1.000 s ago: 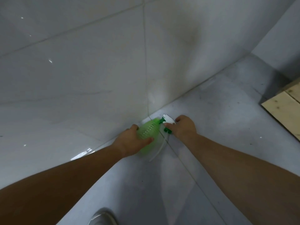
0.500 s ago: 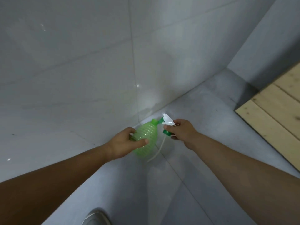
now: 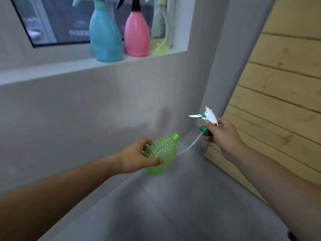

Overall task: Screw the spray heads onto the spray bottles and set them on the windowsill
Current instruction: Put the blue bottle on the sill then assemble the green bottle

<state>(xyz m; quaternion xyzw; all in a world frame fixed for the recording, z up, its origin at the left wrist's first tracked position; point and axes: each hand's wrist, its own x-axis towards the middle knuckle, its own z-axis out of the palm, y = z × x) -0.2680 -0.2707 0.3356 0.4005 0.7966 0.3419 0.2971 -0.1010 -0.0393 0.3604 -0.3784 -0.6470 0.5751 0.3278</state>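
Below the sill [image 3: 86, 70], mid-frame, left hand [image 3: 137, 160] holds one ribbed green bottle [image 3: 161, 153] in the air, fingers wrapped round its body, open neck tilted up-right; looks empty. Right hand [image 3: 221, 134] pinches one spray head [image 3: 207, 120], apart from the neck, its tube [image 3: 189, 145] trailing behind the bottle. On the sill's right end: three capped bottles, blue [image 3: 105, 37], pink [image 3: 137, 35], clear [image 3: 161, 32]; left stretch bare. Wood panel [image 3: 281, 94] bounds the right.
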